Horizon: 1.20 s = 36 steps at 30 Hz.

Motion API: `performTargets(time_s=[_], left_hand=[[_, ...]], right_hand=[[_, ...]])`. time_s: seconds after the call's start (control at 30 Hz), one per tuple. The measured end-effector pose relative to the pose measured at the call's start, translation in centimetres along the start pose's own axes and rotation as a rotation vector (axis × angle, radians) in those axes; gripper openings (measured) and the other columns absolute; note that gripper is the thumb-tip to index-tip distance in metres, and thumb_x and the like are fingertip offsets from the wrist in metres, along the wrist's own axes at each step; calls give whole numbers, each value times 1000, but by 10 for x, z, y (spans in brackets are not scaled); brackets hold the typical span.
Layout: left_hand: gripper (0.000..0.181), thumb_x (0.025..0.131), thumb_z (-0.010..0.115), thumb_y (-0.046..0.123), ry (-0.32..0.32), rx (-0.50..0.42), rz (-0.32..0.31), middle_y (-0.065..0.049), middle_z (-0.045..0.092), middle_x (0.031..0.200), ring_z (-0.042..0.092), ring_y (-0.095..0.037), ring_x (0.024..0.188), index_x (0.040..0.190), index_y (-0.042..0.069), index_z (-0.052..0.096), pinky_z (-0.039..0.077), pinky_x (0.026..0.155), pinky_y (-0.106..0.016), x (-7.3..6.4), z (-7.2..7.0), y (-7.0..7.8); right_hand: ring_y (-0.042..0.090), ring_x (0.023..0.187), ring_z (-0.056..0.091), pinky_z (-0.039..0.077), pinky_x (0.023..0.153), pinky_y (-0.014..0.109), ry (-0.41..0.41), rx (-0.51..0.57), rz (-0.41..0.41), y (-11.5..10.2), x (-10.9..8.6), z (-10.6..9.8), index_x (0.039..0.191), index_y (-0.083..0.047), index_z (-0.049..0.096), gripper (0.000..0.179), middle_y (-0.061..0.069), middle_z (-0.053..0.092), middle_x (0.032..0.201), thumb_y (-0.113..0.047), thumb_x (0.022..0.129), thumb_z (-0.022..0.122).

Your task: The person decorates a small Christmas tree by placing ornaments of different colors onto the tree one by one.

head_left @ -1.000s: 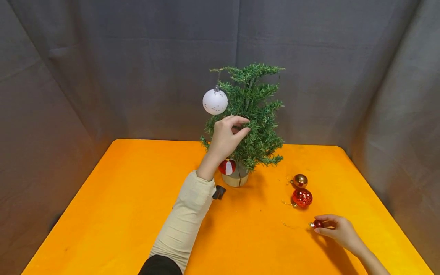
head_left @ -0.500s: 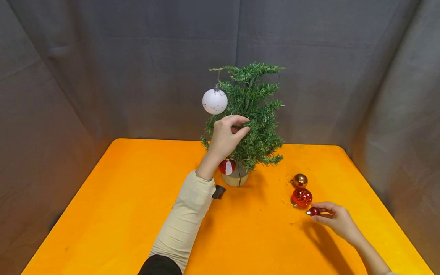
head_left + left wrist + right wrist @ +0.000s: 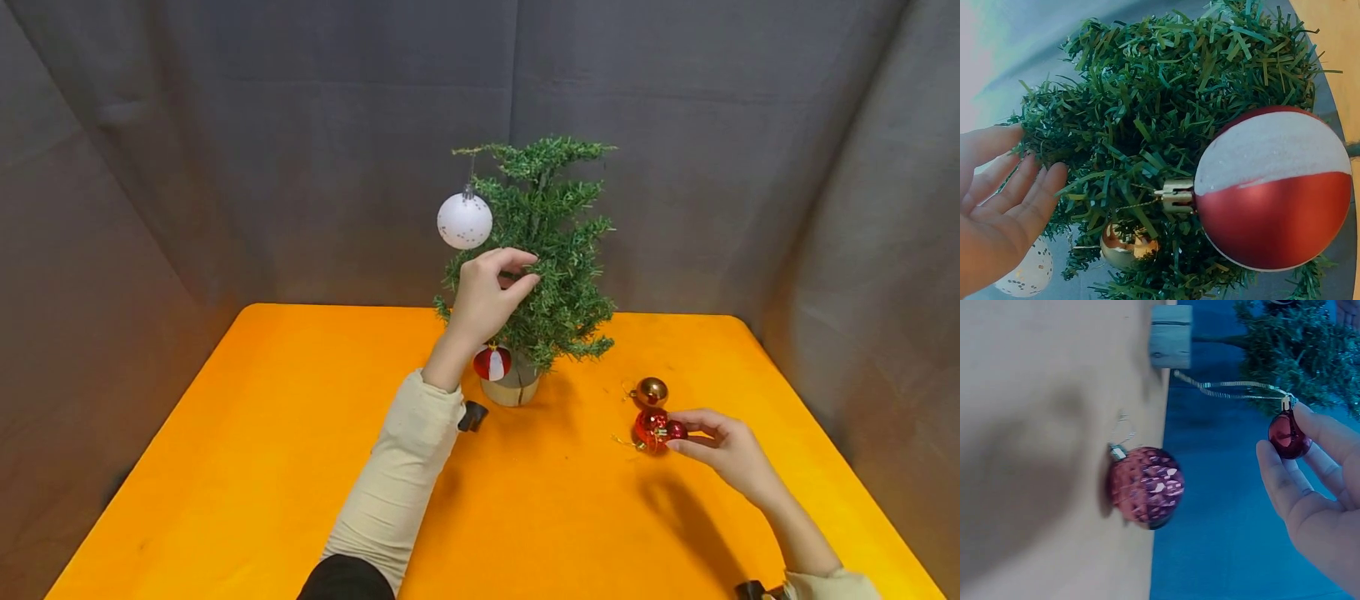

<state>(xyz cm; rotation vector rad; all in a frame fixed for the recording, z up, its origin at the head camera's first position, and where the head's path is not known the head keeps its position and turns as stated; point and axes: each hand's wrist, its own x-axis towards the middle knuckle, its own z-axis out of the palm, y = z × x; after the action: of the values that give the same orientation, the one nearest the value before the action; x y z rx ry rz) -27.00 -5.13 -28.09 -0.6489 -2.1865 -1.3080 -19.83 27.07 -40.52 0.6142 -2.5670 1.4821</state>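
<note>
My left hand [image 3: 486,300] is at the front of a small artificial Christmas tree [image 3: 570,283], thumb and fingers pinching a branch tip [image 3: 1035,134]. From the tree hang a white speckled bauble [image 3: 465,222], a red-and-white bauble [image 3: 1272,194] and a gold bauble [image 3: 1129,247], the last hidden in the head view. At the right, my right hand [image 3: 731,458] holds a small dark red bauble [image 3: 1288,434] between thumb and fingertips, above the table. Its gold string loop trails off the cap. In the head view it overlaps a larger red dimpled bauble [image 3: 647,429] lying on the table.
Behind the dimpled bauble, another gold bauble [image 3: 651,392] lies on the orange table [image 3: 262,467]. The tree stands on a round wooden base [image 3: 512,390] near the table's middle. Grey cloth [image 3: 337,167] hangs around the back and sides.
My right hand has risen and moved away from me with the small red bauble, from the near right up to the dimpled bauble in view. The left hand stays at the branch.
</note>
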Motion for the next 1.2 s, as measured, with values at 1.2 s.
performTargets(time_s=[1.2], left_hand=[[19,82,64,6,41,-149,-56,-10,64,93,59,-17,83,99,0,66,48,73,-20,-5,0,-4]], right_hand=[[11,78,64,51,66,23,49,217,-85,-69,50,15,107,0,61,28,-5,62,93,5,79,63]])
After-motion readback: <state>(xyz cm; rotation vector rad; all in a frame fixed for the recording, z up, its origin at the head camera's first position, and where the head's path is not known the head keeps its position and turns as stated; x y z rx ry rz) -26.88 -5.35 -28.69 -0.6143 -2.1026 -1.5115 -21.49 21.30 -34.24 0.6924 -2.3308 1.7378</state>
